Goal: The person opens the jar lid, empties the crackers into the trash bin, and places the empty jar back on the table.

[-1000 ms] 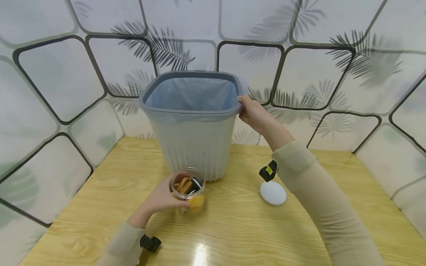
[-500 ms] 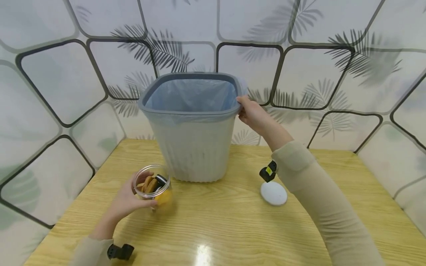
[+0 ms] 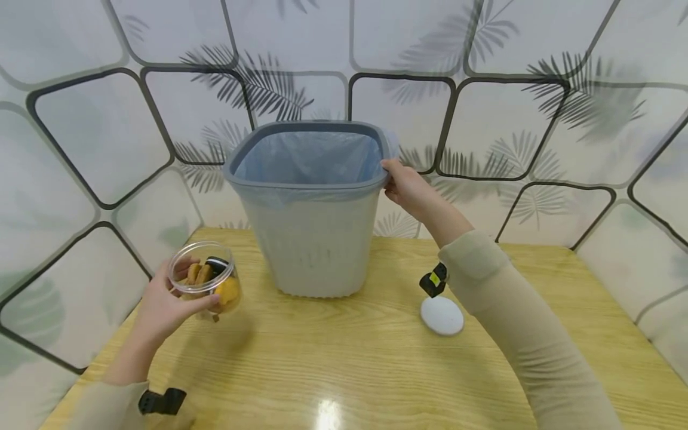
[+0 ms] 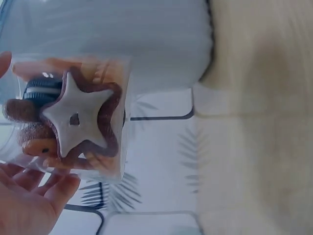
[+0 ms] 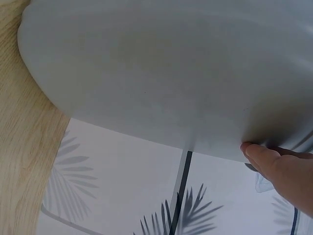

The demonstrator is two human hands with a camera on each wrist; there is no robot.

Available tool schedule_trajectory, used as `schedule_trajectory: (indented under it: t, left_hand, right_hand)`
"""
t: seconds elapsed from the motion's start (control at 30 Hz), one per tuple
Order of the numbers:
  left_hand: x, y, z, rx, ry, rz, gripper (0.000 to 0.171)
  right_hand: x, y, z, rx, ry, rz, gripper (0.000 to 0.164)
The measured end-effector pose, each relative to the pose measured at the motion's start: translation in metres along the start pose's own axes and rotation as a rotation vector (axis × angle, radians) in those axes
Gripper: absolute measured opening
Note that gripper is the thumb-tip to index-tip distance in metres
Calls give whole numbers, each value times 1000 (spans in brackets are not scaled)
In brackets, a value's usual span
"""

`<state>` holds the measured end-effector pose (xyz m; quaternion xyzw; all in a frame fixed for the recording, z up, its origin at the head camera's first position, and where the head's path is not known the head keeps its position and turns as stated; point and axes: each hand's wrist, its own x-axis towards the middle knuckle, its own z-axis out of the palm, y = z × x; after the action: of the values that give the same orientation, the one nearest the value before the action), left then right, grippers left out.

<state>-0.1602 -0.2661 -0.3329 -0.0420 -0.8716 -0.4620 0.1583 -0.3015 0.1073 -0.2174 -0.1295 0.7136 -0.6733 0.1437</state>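
Note:
My left hand [image 3: 163, 304] grips a clear open-topped jar [image 3: 201, 283] at the left of the table, raised off the wood. Inside it are several cookies, among them a black-and-white sandwich cookie [image 3: 217, 264]. In the left wrist view a star-shaped cookie [image 4: 76, 117] shows through the jar's wall. A white trash bin [image 3: 317, 239] with a grey rim and a bluish bag lining it stands at the table's middle back. My right hand [image 3: 411, 188] pinches the bin's right rim, thumb on top; its other fingers are partly hidden under the rim.
A white round lid [image 3: 442, 315] lies on the wooden table [image 3: 344, 358], right of the bin and below the right forearm. Leaf-patterned walls [image 3: 403, 119] enclose the table at the back and both sides.
My left hand has carried the jar leftward and away from the bin's front, higher above the table. The right hand keeps its hold on the rim; bin and lid stay put.

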Motion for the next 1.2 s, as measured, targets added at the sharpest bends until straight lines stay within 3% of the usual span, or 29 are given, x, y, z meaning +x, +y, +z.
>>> schedule_trajectory:
  t: [0.33, 0.5, 0.6, 0.73, 0.87, 1.2]
  left_hand:
    - [27, 42, -32, 147, 243, -73, 77]
    - [42, 65, -47, 207, 280, -112, 83]
    - [53, 79, -50, 245, 324, -97, 78]
    - [68, 99, -52, 293, 366, -30, 70]
    - [82, 118, -50, 334, 375, 49, 73]
    - [115, 144, -34, 483, 420, 379, 80]
  right_hand:
    - [-1, 1, 1, 7, 3, -7, 57]
    - [-2, 1, 1, 6, 0, -9, 55]
    - [-2, 1, 0, 3, 5, -6, 56]
    - [-1, 0, 0, 4, 7, 0, 57]
    - [-2, 0, 0, 0, 13, 0, 57]
    - [-4, 1, 0, -10, 11, -13, 55]
